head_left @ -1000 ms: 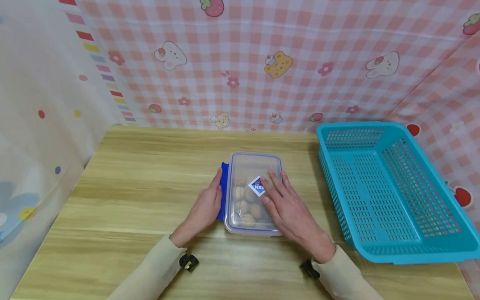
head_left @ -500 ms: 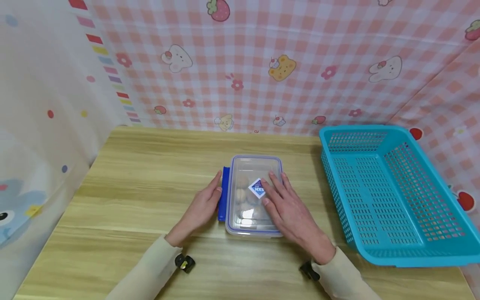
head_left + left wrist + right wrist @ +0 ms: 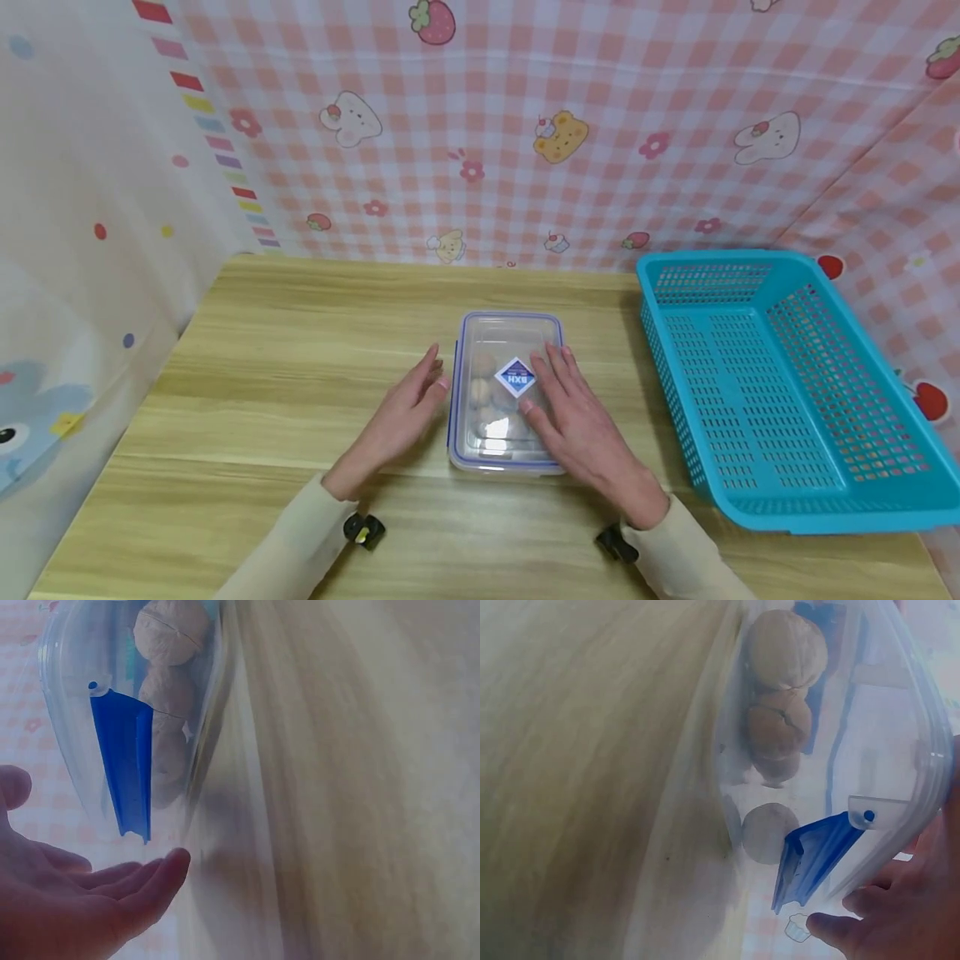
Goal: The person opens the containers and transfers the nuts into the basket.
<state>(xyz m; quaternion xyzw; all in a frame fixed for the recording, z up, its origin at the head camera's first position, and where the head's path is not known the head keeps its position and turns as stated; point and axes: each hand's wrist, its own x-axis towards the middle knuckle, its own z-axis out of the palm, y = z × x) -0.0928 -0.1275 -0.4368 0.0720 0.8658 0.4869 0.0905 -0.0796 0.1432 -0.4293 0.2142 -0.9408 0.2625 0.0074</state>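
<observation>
A clear plastic food container (image 3: 487, 333) with a blue-edged lid and a diamond-shaped label stands on the table, with several walnuts (image 3: 172, 631) inside. My right hand (image 3: 588, 425) rests on the lid's right side, fingers spread and almost straight. Just left of the container, my left hand (image 3: 397, 421) is held apart from it, fingers loosely bent around nothing. In the left wrist view a blue side latch (image 3: 124, 765) hangs along the container wall, close to that hand's fingertips. Another blue latch (image 3: 817, 855) slants outward from the wall in the right wrist view, near the right hand's fingers.
A turquoise perforated basket (image 3: 750, 400) stands at the right of the wooden table (image 3: 262, 358). Patterned cloth (image 3: 495, 108) hangs behind and along both sides. Each wrist carries a small black camera mount (image 3: 364, 530).
The blue latch on the container's left side, which stuck out beside my left hand, has swung down against the wall. My left hand has come slightly away. The right hand stays on the lid.
</observation>
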